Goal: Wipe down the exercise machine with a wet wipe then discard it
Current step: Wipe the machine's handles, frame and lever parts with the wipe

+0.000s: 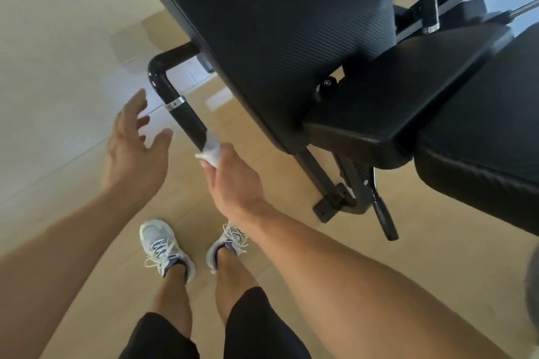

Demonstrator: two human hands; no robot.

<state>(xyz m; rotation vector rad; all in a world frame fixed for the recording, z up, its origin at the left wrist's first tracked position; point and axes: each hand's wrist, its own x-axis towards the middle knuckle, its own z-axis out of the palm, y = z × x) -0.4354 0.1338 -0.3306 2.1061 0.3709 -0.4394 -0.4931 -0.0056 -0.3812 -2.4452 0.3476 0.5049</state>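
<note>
Head view: the right hand pinches the wipe against the handle, mid-wipe. The left hand, spread and empty, hovers at nine o'clock. Next, I judge, wipe up toward eleven o'clock.

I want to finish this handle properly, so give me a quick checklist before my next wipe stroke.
1. Wipe gripped in right hand: ok.
2. Wipe touching the handle: ok, it sits at the grip's lower end.
3. Left hand clear of the stroke path: ok, open and apart from the handle.
4. Upper part of the handle, past the silver ring, wiped: cannot tell.
5. Wipe still wet enough: cannot tell.
6. Bin for the used wipe in sight: not ok, none in view.
</note>
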